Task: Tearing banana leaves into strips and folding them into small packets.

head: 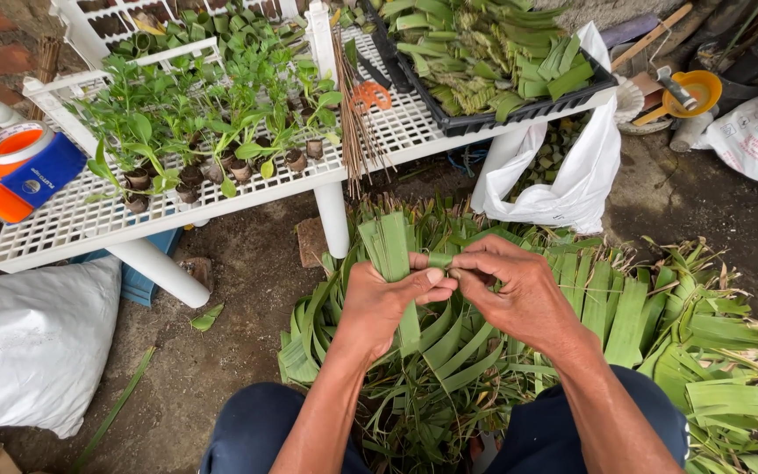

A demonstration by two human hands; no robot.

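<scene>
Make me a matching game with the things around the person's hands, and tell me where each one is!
Things:
1. folded green leaf strip
2. small green seedlings in leaf pots
3. orange-handled scissors
4. roll of tape with orange core

Places:
A. far left end of the white slatted plastic bench
B. between the left hand and right hand
C. on the bench beside the black plastic tray of cut leaves
D. in rows in the middle of the bench

Pairs: 1-B, 2-D, 3-C, 4-A
</scene>
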